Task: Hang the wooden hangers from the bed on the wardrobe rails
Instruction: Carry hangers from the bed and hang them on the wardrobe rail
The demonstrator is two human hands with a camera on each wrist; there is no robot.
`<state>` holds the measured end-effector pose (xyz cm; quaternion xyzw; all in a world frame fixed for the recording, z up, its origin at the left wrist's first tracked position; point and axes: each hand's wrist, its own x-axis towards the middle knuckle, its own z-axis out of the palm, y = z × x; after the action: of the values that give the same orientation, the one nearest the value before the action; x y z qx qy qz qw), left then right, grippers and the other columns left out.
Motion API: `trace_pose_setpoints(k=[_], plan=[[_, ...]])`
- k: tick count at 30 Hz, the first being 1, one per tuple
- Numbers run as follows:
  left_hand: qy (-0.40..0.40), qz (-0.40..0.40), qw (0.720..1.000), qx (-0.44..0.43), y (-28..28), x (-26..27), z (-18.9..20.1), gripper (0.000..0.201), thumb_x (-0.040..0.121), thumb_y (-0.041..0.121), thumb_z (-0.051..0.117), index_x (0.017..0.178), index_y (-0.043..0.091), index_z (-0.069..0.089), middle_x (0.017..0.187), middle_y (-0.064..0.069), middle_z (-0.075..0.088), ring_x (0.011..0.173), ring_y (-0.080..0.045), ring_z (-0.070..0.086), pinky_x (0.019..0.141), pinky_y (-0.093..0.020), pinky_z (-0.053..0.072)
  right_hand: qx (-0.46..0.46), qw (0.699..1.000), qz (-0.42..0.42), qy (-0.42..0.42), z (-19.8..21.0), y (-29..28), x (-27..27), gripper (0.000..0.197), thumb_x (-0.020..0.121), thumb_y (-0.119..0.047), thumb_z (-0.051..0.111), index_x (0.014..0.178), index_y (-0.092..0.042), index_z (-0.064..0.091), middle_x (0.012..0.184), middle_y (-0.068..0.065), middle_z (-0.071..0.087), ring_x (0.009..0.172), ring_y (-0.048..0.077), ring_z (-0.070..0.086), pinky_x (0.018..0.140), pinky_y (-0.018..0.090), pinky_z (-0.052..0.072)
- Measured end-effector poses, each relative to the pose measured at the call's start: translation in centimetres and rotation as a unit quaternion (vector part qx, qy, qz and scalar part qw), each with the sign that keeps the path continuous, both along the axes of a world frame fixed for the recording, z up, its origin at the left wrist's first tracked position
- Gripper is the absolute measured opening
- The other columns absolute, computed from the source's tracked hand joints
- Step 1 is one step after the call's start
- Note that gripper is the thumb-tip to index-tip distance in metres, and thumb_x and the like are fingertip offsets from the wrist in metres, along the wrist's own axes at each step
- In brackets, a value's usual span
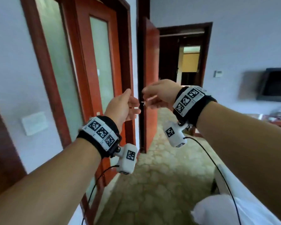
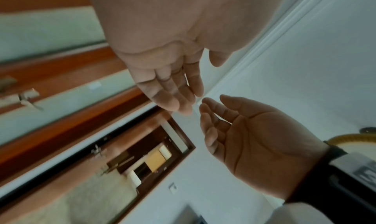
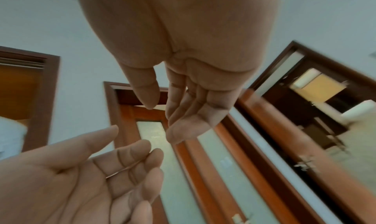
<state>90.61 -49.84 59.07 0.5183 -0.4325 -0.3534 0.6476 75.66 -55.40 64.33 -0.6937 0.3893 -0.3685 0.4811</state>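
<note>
No wooden hanger shows in any view. Both hands are raised at chest height in front of me, palms turned toward each other and fingertips a short gap apart. My left hand (image 1: 133,101) has relaxed, slightly bent fingers and holds nothing; the left wrist view shows the same hand (image 2: 200,87) empty. My right hand (image 1: 146,98) is likewise empty with loosely extended fingers, as the right wrist view of that hand (image 3: 171,119) confirms. White bedding (image 1: 234,208) shows at the lower right. I cannot tell which opening is the wardrobe.
Wood-framed frosted glass doors (image 1: 102,62) stand on the left. An open reddish door (image 1: 150,78) with a metal handle is just behind my hands. A dark doorway (image 1: 183,54) lies beyond it. A wall-mounted TV (image 1: 276,83) and a desk are at the right. Patterned carpet (image 1: 152,176) runs ahead.
</note>
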Motion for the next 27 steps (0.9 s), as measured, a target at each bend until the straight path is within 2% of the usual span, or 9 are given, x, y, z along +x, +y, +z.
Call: trace_pose_setpoints(k=[2,5,10,13,19,24,27], plan=[[-0.003,-0.044,0.999,0.032,-2.5,-4.8,-1.6,0.044,0.102,0.045,0.049,0.081,0.012,0.069,0.088,-0.009,0.073,0.071,-0.023,0.071,0.059,-0.032,0.053,0.033,0.998,-0.052,0.003,-2.4,-1.8,-5.4,0.030,0.093,-0.012,0.063,0.117,0.005,0.060,0.093,0.014,0.064,0.073,0.028,0.065,0.066,0.036,0.056],[-0.014,-0.103,0.992,0.071,-5.3,-10.9,-4.4,0.043,0.104,0.045,0.046,0.086,0.012,0.067,0.087,-0.006,0.070,0.071,-0.021,0.070,0.065,-0.035,0.052,0.083,0.988,-0.131,-0.013,-6.4,-3.7,-12.6,0.029,0.094,-0.010,0.061,0.118,0.005,0.058,0.097,0.015,0.063,0.075,0.028,0.064,0.072,0.039,0.055],[-0.053,-0.231,0.964,0.124,-9.3,-19.9,-10.6,0.040,0.101,0.046,0.049,0.089,0.012,0.068,0.092,-0.005,0.073,0.079,-0.024,0.075,0.071,-0.037,0.056,0.162,0.944,-0.288,0.005,-13.9,-3.2,-24.2,0.016,0.091,-0.006,0.060,0.107,-0.002,0.061,0.092,0.014,0.063,0.067,0.025,0.066,0.065,0.034,0.056],[-0.061,-0.307,0.940,0.139,-10.6,-24.5,-12.9,0.029,0.099,0.035,0.053,0.088,0.013,0.068,0.088,-0.004,0.071,0.076,-0.023,0.073,0.071,-0.036,0.056,0.192,0.905,-0.378,0.012,-17.0,-0.2,-30.2,0.016,0.096,-0.010,0.058,0.110,-0.002,0.059,0.088,0.012,0.062,0.066,0.024,0.064,0.065,0.034,0.055],[-0.058,-0.431,0.884,0.169,-10.4,-33.1,-16.9,0.015,0.097,0.021,0.058,0.099,0.009,0.067,0.089,-0.006,0.072,0.073,-0.019,0.071,0.064,-0.030,0.055,0.223,0.806,-0.548,0.000,-21.0,9.1,-39.7,0.022,0.094,-0.008,0.061,0.114,0.002,0.060,0.091,0.016,0.066,0.069,0.028,0.066,0.070,0.037,0.058],[-0.070,-0.516,0.827,0.213,-7.0,-40.9,-18.8,0.013,0.099,0.015,0.056,0.100,0.006,0.065,0.090,-0.009,0.070,0.074,-0.021,0.068,0.065,-0.030,0.053,0.246,0.730,-0.636,-0.037,-23.5,17.1,-45.9,0.009,0.095,-0.006,0.059,0.103,-0.001,0.061,0.079,0.015,0.064,0.057,0.026,0.064,0.050,0.030,0.055],[-0.097,-0.563,0.795,0.206,-5.6,-46.0,-20.6,0.016,0.099,0.016,0.055,0.103,0.004,0.066,0.094,-0.010,0.071,0.074,-0.021,0.069,0.064,-0.030,0.054,0.250,0.693,-0.672,-0.069,-25.7,20.4,-49.8,0.006,0.094,-0.006,0.060,0.097,-0.002,0.061,0.079,0.015,0.063,0.057,0.026,0.064,0.050,0.029,0.053]])
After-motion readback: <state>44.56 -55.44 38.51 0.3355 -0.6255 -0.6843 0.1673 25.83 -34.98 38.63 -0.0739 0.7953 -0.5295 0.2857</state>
